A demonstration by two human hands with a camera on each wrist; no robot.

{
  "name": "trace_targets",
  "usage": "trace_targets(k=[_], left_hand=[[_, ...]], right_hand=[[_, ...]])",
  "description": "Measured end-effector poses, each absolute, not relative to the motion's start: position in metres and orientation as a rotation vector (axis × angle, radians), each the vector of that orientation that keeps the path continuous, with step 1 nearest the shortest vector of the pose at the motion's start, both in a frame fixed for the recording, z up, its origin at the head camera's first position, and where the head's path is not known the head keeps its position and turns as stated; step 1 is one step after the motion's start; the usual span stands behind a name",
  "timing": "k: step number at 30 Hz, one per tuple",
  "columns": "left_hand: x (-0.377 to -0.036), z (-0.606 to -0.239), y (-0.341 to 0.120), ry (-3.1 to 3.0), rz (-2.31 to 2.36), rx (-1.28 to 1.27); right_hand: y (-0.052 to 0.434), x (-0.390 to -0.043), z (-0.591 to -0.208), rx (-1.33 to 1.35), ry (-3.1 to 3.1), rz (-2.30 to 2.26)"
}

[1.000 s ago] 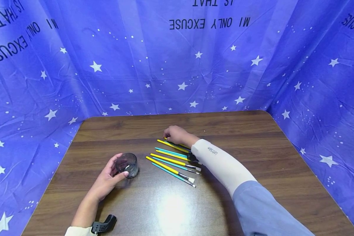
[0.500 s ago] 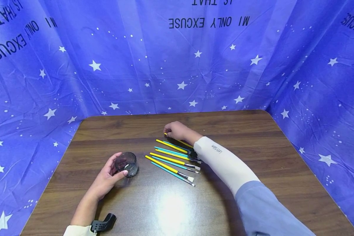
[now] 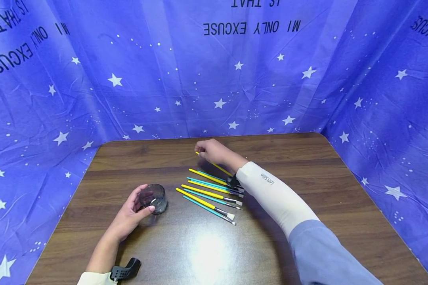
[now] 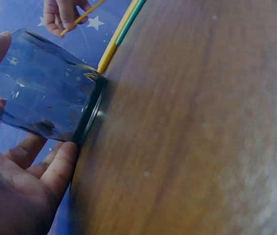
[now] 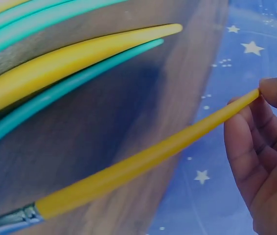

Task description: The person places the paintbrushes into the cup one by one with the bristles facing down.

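My left hand (image 3: 128,217) holds a clear, dark-tinted glass (image 3: 154,200) upright on the table, thumb on the near side and fingers around the far side. In the left wrist view the glass (image 4: 40,88) looks empty. Farther back, my right hand (image 3: 215,151) pinches the handle end of a yellow paintbrush (image 3: 221,168). In the right wrist view this paintbrush (image 5: 128,169) slants down to a metal ferrule at the left edge; its bristles are out of view. Several yellow and turquoise paintbrushes (image 3: 206,190) lie side by side between the hands, bristle ends to the right.
The brown wooden table (image 3: 157,253) has a bright glare spot at the front. A blue curtain with white stars (image 3: 185,79) hangs behind it and on both sides. Black cameras are strapped to the wrists, the left camera (image 3: 126,270) low over the table.
My right hand has moved toward the table's back edge, drawing the yellow paintbrush away from the others. The left hand and glass have stayed in place.
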State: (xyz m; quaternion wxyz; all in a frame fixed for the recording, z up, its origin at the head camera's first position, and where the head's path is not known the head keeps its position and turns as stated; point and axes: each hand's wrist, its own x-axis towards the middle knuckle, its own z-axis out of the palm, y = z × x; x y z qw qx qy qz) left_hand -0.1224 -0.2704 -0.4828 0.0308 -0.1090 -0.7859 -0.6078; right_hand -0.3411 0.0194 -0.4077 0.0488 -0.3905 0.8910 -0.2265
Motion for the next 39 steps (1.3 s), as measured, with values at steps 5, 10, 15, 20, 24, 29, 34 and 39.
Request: trace_targets(k=[5,10,15,20,24,29,34,39], left_hand=[[-0.123,-0.482,-0.271,-2.410,-1.877,-0.344],[-0.121,-0.483,-0.270,-2.411,-1.885,-0.331],[-0.119,-0.484,-0.270,-2.418,-1.897,-0.310],[-0.121,-0.484,-0.270,-2.407,-1.900,-0.297],[-0.121,-0.484,-0.270,-2.403,-1.898,-0.304],[-0.120,-0.484,-0.269,-2.405,-1.897,-0.311],[-0.120,-0.484,-0.268,-2.414,-1.887,-0.301],[-0.120,-0.484,-0.268,-2.411,-1.889,-0.302]], right_hand=[[0.017,-0.336,-0.391,-1.185,2.735,-0.802],[0.014,-0.329,-0.381,-1.170,2.741,-0.891],[0.013,-0.323,-0.375,-1.160,2.753,-0.969],[0.010,-0.320,-0.369,-1.179,2.773,-1.125],[0.007,-0.317,-0.365,-1.209,2.801,-1.181],[0.005,-0.314,-0.364,-1.241,2.818,-1.219],[0.002,-0.309,-0.360,-1.261,2.800,-1.272],[-0.004,-0.303,-0.356,-1.274,2.801,-1.315]])
